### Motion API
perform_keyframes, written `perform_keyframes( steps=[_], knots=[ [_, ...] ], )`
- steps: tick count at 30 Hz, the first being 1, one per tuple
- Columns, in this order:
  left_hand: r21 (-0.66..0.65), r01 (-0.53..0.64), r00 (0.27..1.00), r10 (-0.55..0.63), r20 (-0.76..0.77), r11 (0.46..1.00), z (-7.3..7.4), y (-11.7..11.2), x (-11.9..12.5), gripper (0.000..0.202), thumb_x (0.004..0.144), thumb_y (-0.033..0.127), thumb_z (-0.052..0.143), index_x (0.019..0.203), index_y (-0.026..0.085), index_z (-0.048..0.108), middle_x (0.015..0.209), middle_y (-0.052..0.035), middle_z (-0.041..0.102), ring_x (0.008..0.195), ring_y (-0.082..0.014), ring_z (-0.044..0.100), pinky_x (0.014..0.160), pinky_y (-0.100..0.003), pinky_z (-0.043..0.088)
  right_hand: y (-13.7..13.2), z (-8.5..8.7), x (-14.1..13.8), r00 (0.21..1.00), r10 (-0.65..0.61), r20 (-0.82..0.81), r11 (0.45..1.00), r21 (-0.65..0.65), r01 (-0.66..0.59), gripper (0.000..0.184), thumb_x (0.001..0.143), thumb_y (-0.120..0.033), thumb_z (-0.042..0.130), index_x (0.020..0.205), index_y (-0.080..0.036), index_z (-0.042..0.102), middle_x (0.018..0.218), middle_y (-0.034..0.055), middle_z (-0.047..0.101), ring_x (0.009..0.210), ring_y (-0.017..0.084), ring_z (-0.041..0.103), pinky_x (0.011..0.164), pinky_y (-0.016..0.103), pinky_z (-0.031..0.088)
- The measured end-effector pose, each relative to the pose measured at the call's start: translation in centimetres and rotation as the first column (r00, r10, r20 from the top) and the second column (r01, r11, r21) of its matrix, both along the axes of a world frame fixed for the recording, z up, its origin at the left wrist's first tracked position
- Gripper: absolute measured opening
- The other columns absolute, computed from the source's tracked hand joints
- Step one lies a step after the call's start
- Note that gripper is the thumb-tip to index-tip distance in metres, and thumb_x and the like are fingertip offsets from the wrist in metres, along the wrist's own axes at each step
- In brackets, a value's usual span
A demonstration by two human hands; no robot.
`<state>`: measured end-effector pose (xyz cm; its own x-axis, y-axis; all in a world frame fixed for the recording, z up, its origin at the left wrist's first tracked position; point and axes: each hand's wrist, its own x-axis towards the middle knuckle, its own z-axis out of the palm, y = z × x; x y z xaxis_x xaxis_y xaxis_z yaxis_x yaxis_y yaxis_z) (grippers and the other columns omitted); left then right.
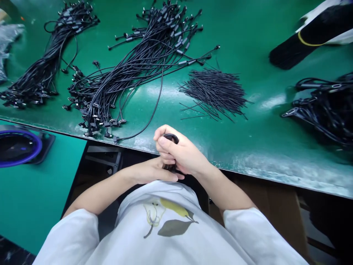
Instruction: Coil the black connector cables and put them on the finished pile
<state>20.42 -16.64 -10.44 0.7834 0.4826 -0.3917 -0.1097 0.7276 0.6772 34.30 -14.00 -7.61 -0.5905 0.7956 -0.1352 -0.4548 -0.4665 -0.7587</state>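
My right hand [180, 152] is closed around a coiled black cable [171, 138] just in front of the green table's near edge [248, 162]. A loop of the coil shows above my thumb. My left hand [154, 171] lies under and against the right hand, fingers stretched toward the coil's lower part, which is mostly hidden. A loose black cable [154, 106] runs from the table edge up into the big pile of black cables with connectors [132, 70].
A second cable pile [44, 62] lies at the far left. A heap of thin black ties [215, 92] sits in the middle. More cables [328, 106] and a black bundle with a yellow band [303, 40] are on the right. A purple-rimmed device [19, 147] sits on the left.
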Motion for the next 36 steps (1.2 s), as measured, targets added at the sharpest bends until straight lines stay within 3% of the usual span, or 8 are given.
perform_keyframes(
  steps=[6,11,16,18,21,27,32,36],
  knots=[
    [0.143,0.199,0.98,-0.192,-0.061,0.97,0.4,0.9,-1.1,0.037,0.075,0.038,0.077,0.101,0.013,0.067,0.095,-0.0075,0.067,0.09,-0.0176,0.061,0.09,-0.036,0.046,0.7,-0.8,0.5,0.982,0.115,-0.147,0.988,-0.085,-0.128,0.039,0.079,-0.046,0.073,0.079,-0.019,0.045,0.056,-0.0116,0.036,0.041,0.0,0.022,0.036,0.011,0.024],
    [0.349,0.079,0.94,0.047,-0.338,0.934,0.6,-0.3,0.0,0.026,0.083,0.04,0.066,0.086,0.014,0.061,0.07,0.0,0.061,0.068,-0.013,0.058,0.07,-0.028,0.046,0.8,-1.6,0.7,0.989,-0.004,-0.151,0.997,-0.083,-0.009,0.039,0.079,-0.045,0.074,0.075,-0.018,0.046,0.05,-0.013,0.033,0.038,-0.001,0.018,0.033,0.01,0.019],
    [0.423,0.069,0.876,0.148,-0.46,0.904,0.2,-1.0,0.3,0.027,0.086,0.041,0.061,0.088,0.014,0.06,0.068,0.0001,0.061,0.058,-0.0117,0.056,0.06,-0.026,0.046,1.0,-1.6,0.7,0.995,-0.101,0.015,0.991,-0.092,0.102,0.036,0.076,-0.042,0.077,0.08,-0.018,0.05,0.058,-0.0089,0.046,0.046,0.004,0.045,0.044,0.016,0.042],
    [0.393,0.048,0.908,0.124,-0.399,0.918,-0.2,-0.7,0.2,0.032,0.085,0.045,0.063,0.089,0.013,0.062,0.071,-0.0016,0.063,0.06,-0.0116,0.057,0.062,-0.027,0.048,0.9,-1.5,0.6,0.985,-0.171,0.025,0.977,-0.122,0.173,0.038,0.074,-0.042,0.078,0.081,-0.019,0.049,0.059,-0.0095,0.045,0.046,0.003,0.042,0.043,0.014,0.039],
    [0.283,0.095,0.967,-0.021,-0.254,0.955,-0.9,0.3,0.0,0.039,0.079,0.051,0.069,0.084,0.012,0.065,0.076,-0.0061,0.068,0.07,-0.0149,0.063,0.074,-0.032,0.052,0.5,-1.3,0.1,0.975,-0.22,0.044,0.96,-0.168,0.224,0.042,0.075,-0.048,0.075,0.078,-0.02,0.045,0.051,-0.0133,0.031,0.038,0.0,0.019,0.034,0.011,0.016],
    [0.145,0.224,0.974,-0.228,0.009,0.964,-1.3,1.7,-0.3,0.051,0.073,0.06,0.072,0.092,0.012,0.069,0.09,-0.0105,0.07,0.082,-0.0184,0.066,0.081,-0.034,0.053,0.3,-0.7,0.2,0.999,0.024,0.045,0.993,-0.12,-0.018,0.044,0.073,-0.05,0.077,0.073,-0.019,0.046,0.045,-0.014,0.027,0.038,0.0,0.013,0.033,0.011,0.013],
    [-0.087,0.062,0.987,-0.048,0.153,0.994,-1.6,0.5,0.2,0.052,0.076,0.061,0.068,0.088,0.011,0.064,0.063,-0.0002,0.055,0.052,-0.0096,0.051,0.053,-0.024,0.044,1.5,-1.0,0.6,0.999,-0.033,-0.024,0.99,-0.139,0.029,0.044,0.076,-0.052,0.073,0.072,-0.019,0.043,0.048,-0.0133,0.029,0.036,0.0,0.017,0.031,0.012,0.016],
    [-0.165,-0.113,0.986,0.131,0.099,0.98,-1.2,0.0,0.6,0.046,0.079,0.055,0.069,0.088,0.011,0.061,0.066,0.0019,0.048,0.052,-0.0061,0.044,0.049,-0.019,0.034,1.7,-2.0,0.9,0.955,-0.29,0.06,0.954,-0.067,0.293,0.04,0.075,-0.048,0.075,0.087,-0.019,0.05,0.07,-0.0068,0.054,0.052,0.004,0.052,0.048,0.015,0.045]
  ],
)
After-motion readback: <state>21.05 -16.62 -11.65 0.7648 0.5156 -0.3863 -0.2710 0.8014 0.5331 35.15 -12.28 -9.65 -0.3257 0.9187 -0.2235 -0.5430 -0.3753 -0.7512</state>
